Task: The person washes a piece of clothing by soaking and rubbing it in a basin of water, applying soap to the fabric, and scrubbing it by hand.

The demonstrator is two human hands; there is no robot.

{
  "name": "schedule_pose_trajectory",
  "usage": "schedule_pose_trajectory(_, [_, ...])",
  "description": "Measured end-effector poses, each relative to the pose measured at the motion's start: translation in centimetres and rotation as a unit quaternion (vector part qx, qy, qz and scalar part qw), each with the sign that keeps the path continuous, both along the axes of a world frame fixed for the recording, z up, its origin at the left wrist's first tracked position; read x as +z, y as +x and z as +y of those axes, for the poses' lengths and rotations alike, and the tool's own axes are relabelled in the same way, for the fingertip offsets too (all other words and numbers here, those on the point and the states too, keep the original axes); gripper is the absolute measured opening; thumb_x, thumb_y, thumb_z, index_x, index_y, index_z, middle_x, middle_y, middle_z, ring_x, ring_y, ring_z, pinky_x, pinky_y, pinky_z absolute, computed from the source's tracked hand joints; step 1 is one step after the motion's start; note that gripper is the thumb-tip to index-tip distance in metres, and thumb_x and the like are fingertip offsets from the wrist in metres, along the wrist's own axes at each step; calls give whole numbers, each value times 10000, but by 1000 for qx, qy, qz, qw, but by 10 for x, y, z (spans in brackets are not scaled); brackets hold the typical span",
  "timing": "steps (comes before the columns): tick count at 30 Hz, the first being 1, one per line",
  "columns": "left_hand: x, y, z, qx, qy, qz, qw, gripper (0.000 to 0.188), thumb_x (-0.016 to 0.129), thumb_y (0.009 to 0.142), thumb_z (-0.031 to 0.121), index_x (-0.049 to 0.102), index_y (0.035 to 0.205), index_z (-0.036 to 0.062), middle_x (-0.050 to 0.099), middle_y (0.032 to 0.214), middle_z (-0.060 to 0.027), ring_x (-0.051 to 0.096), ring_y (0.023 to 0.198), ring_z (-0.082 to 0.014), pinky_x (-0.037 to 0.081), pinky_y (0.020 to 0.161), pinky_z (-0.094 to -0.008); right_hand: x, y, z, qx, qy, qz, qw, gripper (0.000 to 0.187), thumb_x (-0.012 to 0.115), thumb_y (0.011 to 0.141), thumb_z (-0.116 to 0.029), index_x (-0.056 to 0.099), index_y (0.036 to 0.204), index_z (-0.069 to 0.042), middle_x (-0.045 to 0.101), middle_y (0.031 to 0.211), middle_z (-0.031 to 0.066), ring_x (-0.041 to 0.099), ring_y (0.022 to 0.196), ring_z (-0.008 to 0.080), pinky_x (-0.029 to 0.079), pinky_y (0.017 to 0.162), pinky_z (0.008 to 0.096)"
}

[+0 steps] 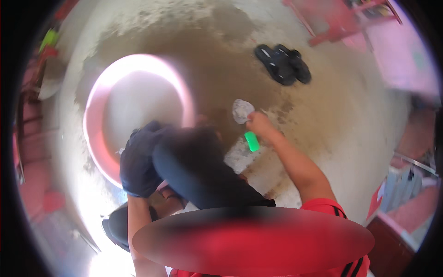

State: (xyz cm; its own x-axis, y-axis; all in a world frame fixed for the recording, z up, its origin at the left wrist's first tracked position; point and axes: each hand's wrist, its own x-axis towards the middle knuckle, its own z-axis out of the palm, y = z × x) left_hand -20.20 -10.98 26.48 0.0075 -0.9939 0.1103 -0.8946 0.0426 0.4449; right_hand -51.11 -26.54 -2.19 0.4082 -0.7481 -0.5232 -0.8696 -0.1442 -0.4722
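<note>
My right hand point(260, 124) is closed on the edge of a small whitish, rounded flat thing point(242, 111) with a grey mottled face; I cannot make out its kind. Just below that hand, a bright green rounded block point(252, 141), like a soap bar, lies by a pale slab point(242, 154) on the floor. At the end of my left forearm, a bunched dark cloth or garment point(140, 161) covers my left hand, so its fingers are hidden. This dark thing overlaps the near rim of a large pink basin point(94, 124) holding cloudy greyish liquid.
My dark-trousered leg point(198, 161) crosses the middle, between basin and slab. Black slippers point(282, 64) lie on the wet concrete floor point(207, 69) at the far right. A red chair point(330, 21) stands beyond them. A grey-blue object point(401, 187) is at the right edge.
</note>
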Motion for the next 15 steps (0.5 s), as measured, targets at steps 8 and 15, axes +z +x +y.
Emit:
schedule_pose_trajectory(8, [98, 13, 14, 40, -126, 124, 983, 259, 677, 718, 29, 643, 975, 45, 628, 982, -137, 589, 956, -321, 461, 848, -355, 262, 227, -62, 342, 178, -338, 858, 509, 668, 883, -299, 493, 1288, -45, 562, 1237, 112, 523, 1152, 218, 432, 977, 357])
schedule_pose_trajectory(15, [101, 96, 74, 60, -208, 54, 975, 348, 703, 667, 118, 635, 1006, 84, 610, 1011, -117, 588, 926, -304, 448, 797, -379, 285, 341, 31, 475, 158, -324, 803, 673, 785, 727, -331, 515, 1254, -11, 617, 1173, 148, 576, 1108, 255, 434, 978, 357])
